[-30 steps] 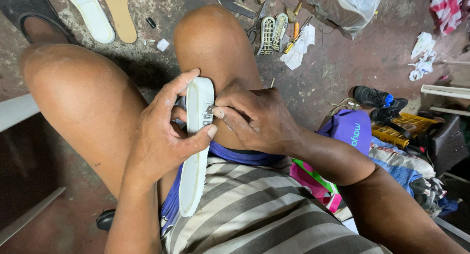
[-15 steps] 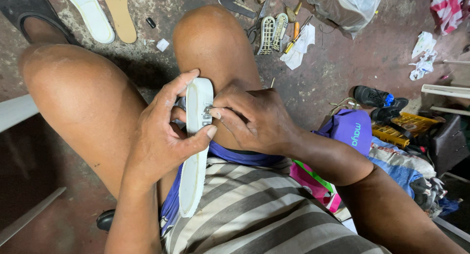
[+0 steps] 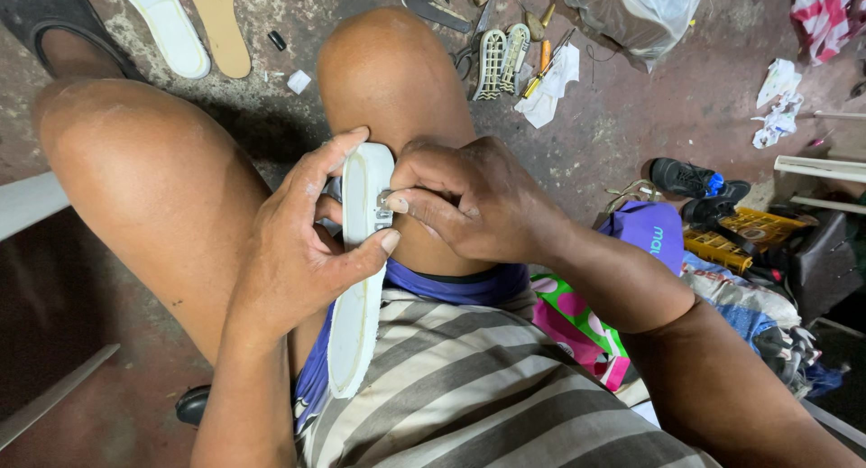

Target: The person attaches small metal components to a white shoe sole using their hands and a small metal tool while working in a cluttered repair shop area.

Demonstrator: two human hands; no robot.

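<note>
A long white shoe sole (image 3: 358, 288) stands on its edge between my knees, running from my lap up past my hands. My left hand (image 3: 302, 252) wraps around its upper part, thumb on the right edge and index finger curled over the top. My right hand (image 3: 469, 197) presses against the sole's right edge, fingers pinched on a small grey metal piece (image 3: 383, 208) that sits against the sole. What the pinched fingers hold beyond that piece is hidden.
Two loose insoles (image 3: 185, 22) lie on the concrete floor at top left beside a black sandal (image 3: 50, 17). Hand tools and white sole parts (image 3: 501, 58) are scattered past my right knee. A black shoe (image 3: 690, 178), bags and a yellow crate (image 3: 726, 238) crowd the right side.
</note>
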